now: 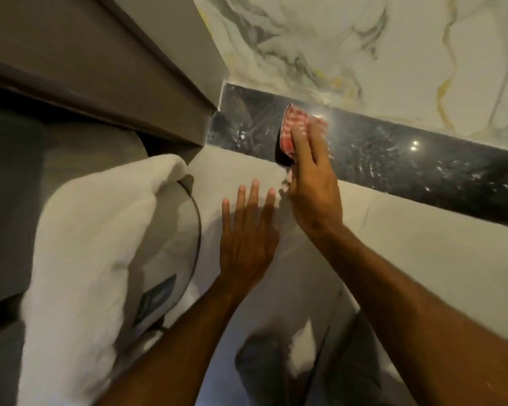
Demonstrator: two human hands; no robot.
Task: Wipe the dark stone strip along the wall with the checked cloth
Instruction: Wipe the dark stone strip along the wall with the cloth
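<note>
A dark speckled stone strip (393, 159) runs slantwise between the marbled wall above and a pale surface below. My right hand (311, 183) presses a red-and-white checked cloth (294, 127) flat against the strip near its left end, fingers stretched over the cloth. The cloth's lower part is hidden under my palm. My left hand (247, 241) lies flat with fingers spread on the pale surface just below and left of the cloth, holding nothing.
A grey cabinet or frame edge (129, 92) juts in at the upper left, ending at the strip's left end. A white pillow or bedding (94, 244) with a dark cable lies at the left. The white marbled wall (364, 48) rises above the strip.
</note>
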